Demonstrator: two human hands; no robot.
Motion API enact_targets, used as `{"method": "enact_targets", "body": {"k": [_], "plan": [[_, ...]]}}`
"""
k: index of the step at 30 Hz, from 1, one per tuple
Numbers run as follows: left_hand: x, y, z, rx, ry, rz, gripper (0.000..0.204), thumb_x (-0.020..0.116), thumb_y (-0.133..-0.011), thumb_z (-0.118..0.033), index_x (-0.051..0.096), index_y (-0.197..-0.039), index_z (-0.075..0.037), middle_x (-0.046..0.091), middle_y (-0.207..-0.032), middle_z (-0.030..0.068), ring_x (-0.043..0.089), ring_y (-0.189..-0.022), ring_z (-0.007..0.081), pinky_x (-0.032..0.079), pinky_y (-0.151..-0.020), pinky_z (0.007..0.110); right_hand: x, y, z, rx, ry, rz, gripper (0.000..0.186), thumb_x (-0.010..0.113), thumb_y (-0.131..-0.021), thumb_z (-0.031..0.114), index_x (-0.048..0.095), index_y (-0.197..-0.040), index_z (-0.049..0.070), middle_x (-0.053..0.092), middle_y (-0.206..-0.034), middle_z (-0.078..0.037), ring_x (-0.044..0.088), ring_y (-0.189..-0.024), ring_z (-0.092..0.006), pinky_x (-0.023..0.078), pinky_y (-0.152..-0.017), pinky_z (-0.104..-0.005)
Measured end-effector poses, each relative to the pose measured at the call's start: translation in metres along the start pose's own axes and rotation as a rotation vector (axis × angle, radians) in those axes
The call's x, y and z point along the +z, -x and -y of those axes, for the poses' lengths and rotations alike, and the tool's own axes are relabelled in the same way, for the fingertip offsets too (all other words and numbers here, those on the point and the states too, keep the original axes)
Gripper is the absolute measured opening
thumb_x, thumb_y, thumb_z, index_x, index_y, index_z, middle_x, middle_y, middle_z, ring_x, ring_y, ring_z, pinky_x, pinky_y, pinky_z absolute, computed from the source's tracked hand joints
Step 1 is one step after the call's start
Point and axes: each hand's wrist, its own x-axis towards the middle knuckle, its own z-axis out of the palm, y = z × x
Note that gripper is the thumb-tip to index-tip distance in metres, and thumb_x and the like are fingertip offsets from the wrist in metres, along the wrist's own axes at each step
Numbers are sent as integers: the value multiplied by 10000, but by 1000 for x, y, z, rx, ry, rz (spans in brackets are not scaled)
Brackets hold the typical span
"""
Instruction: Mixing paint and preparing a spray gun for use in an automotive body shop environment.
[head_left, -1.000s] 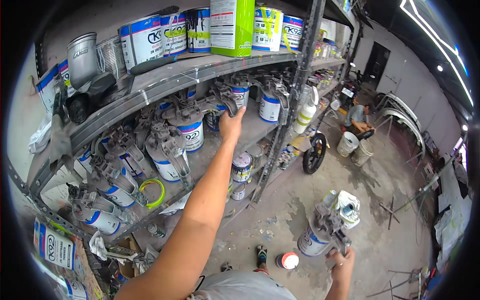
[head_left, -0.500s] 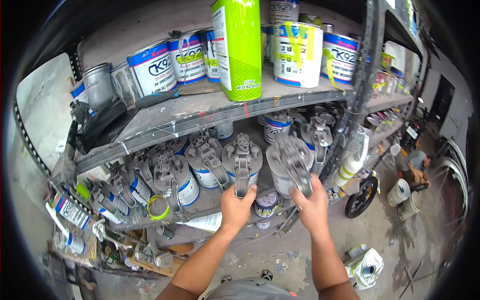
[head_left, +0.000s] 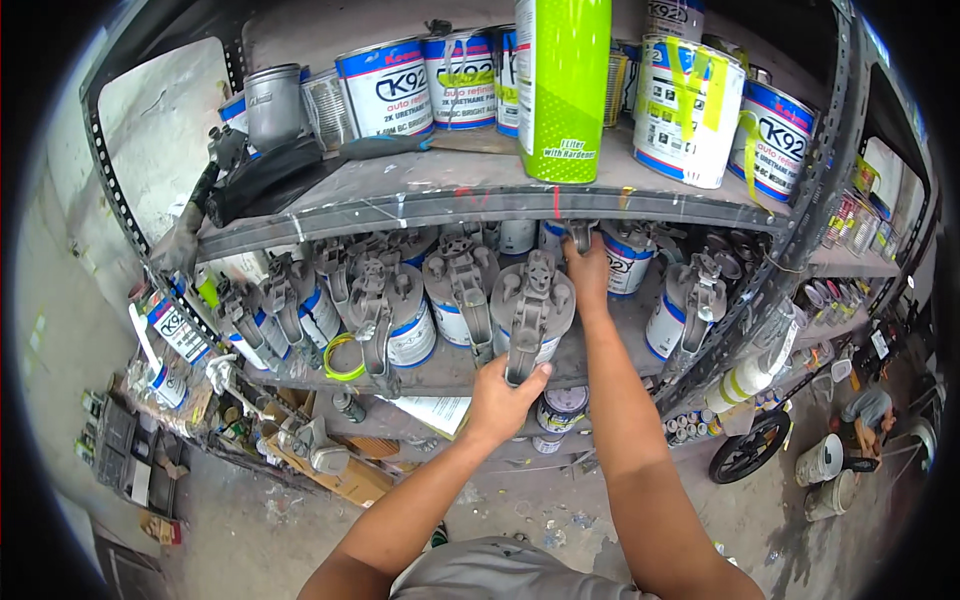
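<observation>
Left hand (head_left: 503,397) grips the long grey lever handle of the blue-and-white paint can with the grey mixing lid (head_left: 530,310) at the front edge of the grey metal shelf (head_left: 440,365), fingers curled shut around it. The handle runs down toward the person. Right hand (head_left: 588,272) reaches deeper, fingers closed on a grey handle (head_left: 580,236) behind the can.

Both bare forearms rise from lower edge, extended forward and up. Left hand (head_left: 503,397) lower, fingers curled in grip, thumb up. Right hand (head_left: 588,272) higher, reaching farther, fingers closed.
</observation>
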Motion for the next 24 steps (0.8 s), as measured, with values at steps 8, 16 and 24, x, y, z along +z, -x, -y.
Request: {"method": "enact_targets", "body": {"k": [8,16,24], "plan": [[51,-32,5,118,80,-35,387,732,-877,-303,694,-1096,14,743,-942,187,720,-857,299,533,-810,395,-80,86,37,10,-467,-64,592,499,-1049,357,423,-1476,-46,522,-1449,-209,486,-1355,-276,328,-1144,-371],[104,-47,-2,36,125,102,349,722,-878,-306,710,-996,22,732,-867,204,727,-834,340,537,-742,412,-145,191,85,-289,-394,6,630,450,-1052,372,325,-1514,-38,359,-1564,-213,348,-1461,-320,239,-1202,-475],[103,-53,-11,180,-75,284,703,760,-858,-401,510,-1344,42,658,-1170,273,650,-1105,402,504,-920,437,-161,241,78,-393,-387,113,642,473,-1033,402,378,-1458,-70,430,-1468,-243,403,-1409,-360,268,-1187,-484]]}}
